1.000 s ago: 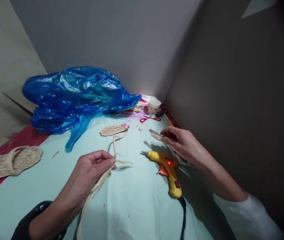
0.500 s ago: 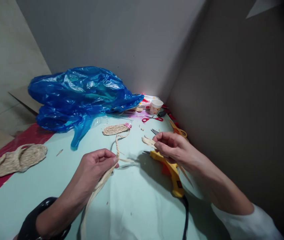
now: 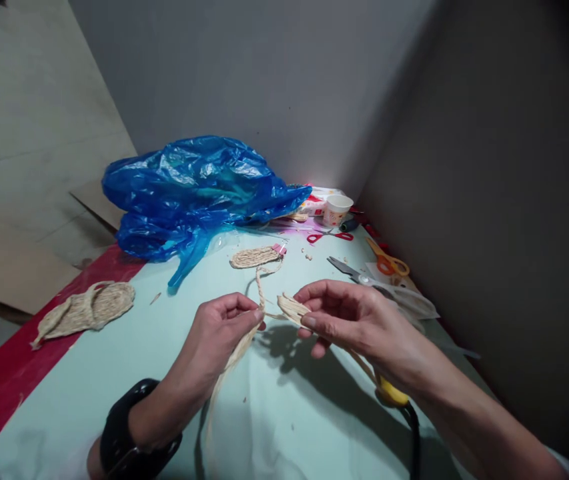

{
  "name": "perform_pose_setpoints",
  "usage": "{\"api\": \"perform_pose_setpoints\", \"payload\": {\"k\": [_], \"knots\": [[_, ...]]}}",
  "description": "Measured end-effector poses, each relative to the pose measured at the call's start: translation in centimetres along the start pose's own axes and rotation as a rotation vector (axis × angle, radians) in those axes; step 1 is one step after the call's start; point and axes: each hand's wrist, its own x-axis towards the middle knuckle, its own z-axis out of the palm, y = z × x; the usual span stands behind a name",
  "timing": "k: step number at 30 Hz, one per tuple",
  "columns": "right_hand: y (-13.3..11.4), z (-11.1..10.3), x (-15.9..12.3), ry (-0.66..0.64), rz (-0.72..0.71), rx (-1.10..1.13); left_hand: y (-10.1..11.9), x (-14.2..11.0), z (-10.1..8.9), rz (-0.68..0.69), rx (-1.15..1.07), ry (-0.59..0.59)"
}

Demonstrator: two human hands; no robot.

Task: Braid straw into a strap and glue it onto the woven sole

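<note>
Between thumb and fingers, my left hand [image 3: 227, 330] pinches a pale braided straw cord [image 3: 260, 287]. Loose strands trail from it toward me, below the wrist. The cord's far end runs to a small coiled straw sole [image 3: 255, 257] with a pink clip [image 3: 279, 249] on its tip. Just to the right, my right hand [image 3: 339, 313] is closed on a folded bundle of straw strands [image 3: 293, 309], its looped end pointing at my left hand. Under the right forearm lies a yellow glue gun [image 3: 391, 393], mostly hidden.
A blue plastic bag [image 3: 199, 193] lies at the back. Beside it are a paper cup [image 3: 337, 209] and red-handled scissors [image 3: 330, 237]. Orange-handled scissors [image 3: 389, 261] and grey scissors [image 3: 347, 268] lie on the right. A woven straw slipper [image 3: 87, 310] is at the left edge.
My right hand has come closer to my left, bringing the straw bundle near the cord, and now covers most of the glue gun. The view has shifted, so things appear farther right.
</note>
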Motion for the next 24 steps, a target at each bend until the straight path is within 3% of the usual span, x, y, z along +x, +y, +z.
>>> {"api": "perform_pose_setpoints", "payload": {"k": [3, 7, 12, 18, 24], "knots": [[0.4, 1.0, 0.4, -0.031, 0.014, 0.037, -0.1, 0.1, 0.0, -0.001, -0.034, -0.014], [1.0, 1.8, 0.9, 0.023, 0.019, 0.033, 0.0, 0.2, 0.1, 0.011, -0.055, -0.002], [1.9, 2.4, 1.4, 0.087, -0.023, -0.123, 0.2, 0.1, 0.3, 0.022, -0.062, 0.047], [3.1, 2.8, 1.6, 0.058, -0.008, -0.224, 0.1, -0.2, 0.3, -0.010, -0.082, -0.011], [3.8, 2.6, 1.6, 0.177, -0.089, -0.520, 0.1, -0.3, 0.1, 0.013, -0.038, -0.035]]}}
